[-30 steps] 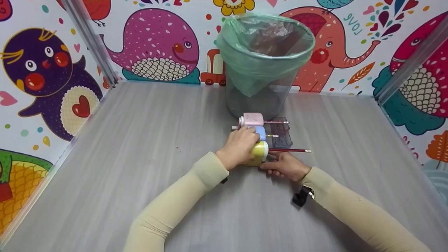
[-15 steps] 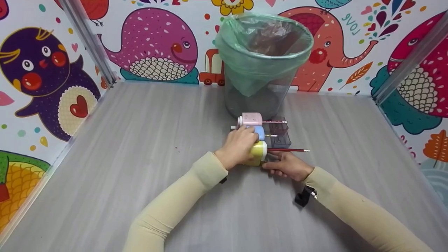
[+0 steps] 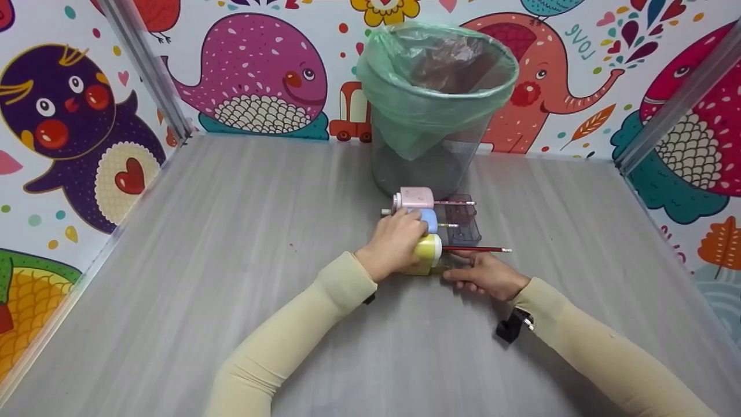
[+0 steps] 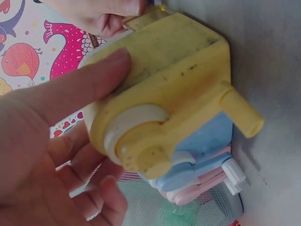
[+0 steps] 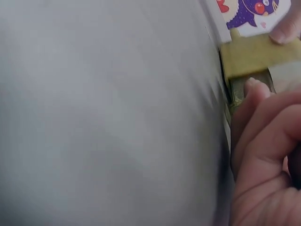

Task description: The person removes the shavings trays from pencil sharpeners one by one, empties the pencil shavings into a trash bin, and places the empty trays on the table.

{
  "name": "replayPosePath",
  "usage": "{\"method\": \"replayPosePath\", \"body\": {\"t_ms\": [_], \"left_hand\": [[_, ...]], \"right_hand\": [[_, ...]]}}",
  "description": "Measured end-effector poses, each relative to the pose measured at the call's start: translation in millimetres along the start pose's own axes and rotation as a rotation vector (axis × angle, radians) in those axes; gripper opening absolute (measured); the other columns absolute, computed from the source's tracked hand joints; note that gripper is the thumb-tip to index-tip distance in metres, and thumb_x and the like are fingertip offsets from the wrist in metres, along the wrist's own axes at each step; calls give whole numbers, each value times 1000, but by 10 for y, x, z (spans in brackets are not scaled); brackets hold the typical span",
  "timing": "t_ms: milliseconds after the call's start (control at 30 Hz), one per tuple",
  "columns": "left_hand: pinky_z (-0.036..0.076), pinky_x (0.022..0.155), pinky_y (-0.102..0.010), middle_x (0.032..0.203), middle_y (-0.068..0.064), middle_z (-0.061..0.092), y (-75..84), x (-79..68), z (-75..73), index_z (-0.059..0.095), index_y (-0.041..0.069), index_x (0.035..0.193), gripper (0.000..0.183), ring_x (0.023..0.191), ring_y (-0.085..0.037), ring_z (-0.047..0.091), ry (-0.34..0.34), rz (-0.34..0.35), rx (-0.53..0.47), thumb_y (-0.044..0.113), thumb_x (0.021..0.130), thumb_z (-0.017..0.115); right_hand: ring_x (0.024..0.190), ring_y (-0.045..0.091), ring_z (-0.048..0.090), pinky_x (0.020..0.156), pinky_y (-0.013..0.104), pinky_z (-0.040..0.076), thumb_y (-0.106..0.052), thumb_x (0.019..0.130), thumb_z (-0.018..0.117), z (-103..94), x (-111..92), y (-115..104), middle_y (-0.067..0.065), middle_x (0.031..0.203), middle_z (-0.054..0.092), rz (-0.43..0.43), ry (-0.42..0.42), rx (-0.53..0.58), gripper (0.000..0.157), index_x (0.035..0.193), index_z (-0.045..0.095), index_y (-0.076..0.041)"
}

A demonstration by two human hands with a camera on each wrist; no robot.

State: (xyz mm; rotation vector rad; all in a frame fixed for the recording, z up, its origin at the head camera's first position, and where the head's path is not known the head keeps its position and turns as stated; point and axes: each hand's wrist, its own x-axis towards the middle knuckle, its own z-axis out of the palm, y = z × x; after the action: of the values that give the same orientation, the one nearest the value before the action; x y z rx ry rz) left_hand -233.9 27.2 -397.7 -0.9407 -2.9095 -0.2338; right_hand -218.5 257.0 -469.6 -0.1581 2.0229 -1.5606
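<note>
My left hand (image 3: 396, 243) grips the yellow crank pencil sharpener (image 3: 428, 250) from above, its thumb lying along the body in the left wrist view. The yellow crank handle (image 4: 242, 112) points away from that hand. A red pencil (image 3: 477, 249) sticks out of the sharpener's right end. Low on that end, my right hand (image 3: 491, 278) pinches the small see-through shavings drawer (image 4: 148, 19), which stands partly out of the body. In the right wrist view, fingertips are right at the drawer. Beyond stand a blue sharpener (image 3: 429, 220), partly hidden by my left hand, and a pink sharpener (image 3: 417, 197).
Pencils stick out of the blue and pink sharpeners, and their dark see-through drawers (image 3: 465, 233) extend to the right. Close behind stands a mesh bin (image 3: 428, 168) with a green bag (image 3: 405, 124) over its rim. Patterned walls border the grey table (image 3: 260, 202).
My right hand has moved a little to the right, and the yellow sharpener's drawer now shows sticking out. My left hand and the sharpeners stay in place.
</note>
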Motion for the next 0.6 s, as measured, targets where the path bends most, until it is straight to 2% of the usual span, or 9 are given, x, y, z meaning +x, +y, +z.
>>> {"method": "replayPosePath", "body": {"t_ms": [133, 200, 367, 600], "left_hand": [[57, 80, -39, 112, -3, 68, -3, 1, -15, 72, 12, 106, 36, 102, -22, 60, -11, -10, -10, 23, 74, 86], [57, 81, -38, 112, -3, 68, -3, -2, -22, 72, 12, 106, 37, 101, -22, 60, -15, -16, -12, 23, 74, 86], [57, 82, -39, 114, -3, 68, 5, 1, -24, 72, 13, 108, 39, 102, -23, 61, -14, -13, -25, 25, 74, 87], [58, 80, -40, 110, -2, 68, 15, -5, -3, 74, 13, 104, 38, 101, -22, 62, 6, -1, -6, 25, 72, 89]], "right_hand": [[46, -3, 44, 40, 14, 33, -11, 94, 69, -97, -82, 41, -11, 62, 62, -14, -15, 16, 76, 156, 27, 2], [47, -3, 45, 40, 13, 33, -11, 94, 68, -135, -122, 59, -12, 62, 63, -18, -29, 20, 80, 157, 20, 4], [47, -4, 45, 41, 13, 34, -12, 95, 67, -214, -230, 84, -12, 64, 65, 3, -41, 29, 88, 157, 8, 9], [48, -4, 44, 42, 12, 35, -12, 96, 67, -262, -363, 88, -11, 68, 67, -14, -86, 37, 84, 157, 13, 8]]}}
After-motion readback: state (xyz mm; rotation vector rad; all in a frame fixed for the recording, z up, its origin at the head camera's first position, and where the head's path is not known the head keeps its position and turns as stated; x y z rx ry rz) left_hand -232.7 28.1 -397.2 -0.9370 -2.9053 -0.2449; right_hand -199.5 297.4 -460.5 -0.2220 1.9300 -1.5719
